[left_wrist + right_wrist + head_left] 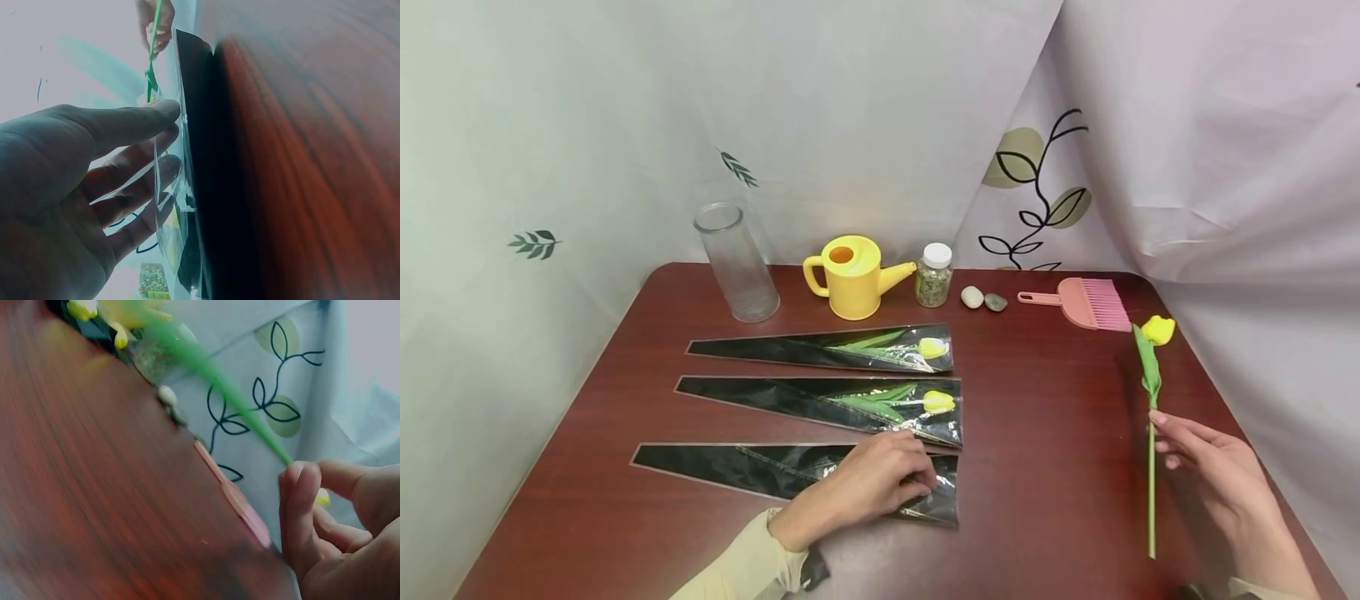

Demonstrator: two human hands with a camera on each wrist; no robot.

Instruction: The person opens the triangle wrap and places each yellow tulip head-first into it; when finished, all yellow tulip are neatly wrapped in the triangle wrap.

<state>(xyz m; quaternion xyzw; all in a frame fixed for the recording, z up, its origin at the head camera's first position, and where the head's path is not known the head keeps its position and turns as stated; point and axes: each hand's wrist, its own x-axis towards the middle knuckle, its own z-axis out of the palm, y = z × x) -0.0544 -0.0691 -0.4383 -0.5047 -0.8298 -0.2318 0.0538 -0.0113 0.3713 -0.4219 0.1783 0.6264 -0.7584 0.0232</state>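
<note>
My right hand (1217,471) pinches the stem of a yellow artificial tulip (1152,475) at the table's right side, its bloom pointing away from me. My left hand (880,475) is at the wide end of the nearest flower sleeve (722,458), which has a black back and a clear front. In the left wrist view, the thumb and fingertips (167,107) hold the clear film (165,231), which stands off the black backing (219,187). Whether any fingertip is inside the sleeve is unclear. Two more sleeves (737,392) (752,348) lie behind, each containing a yellow tulip.
Along the back stand a clear glass vase (741,267), a yellow watering can (853,279) and a white-lidded jar (933,277). Two stones, one pale (972,297) and one grey (996,302), lie beside a pink dustpan with a brush (1078,302). Curtains (865,125) surround the table.
</note>
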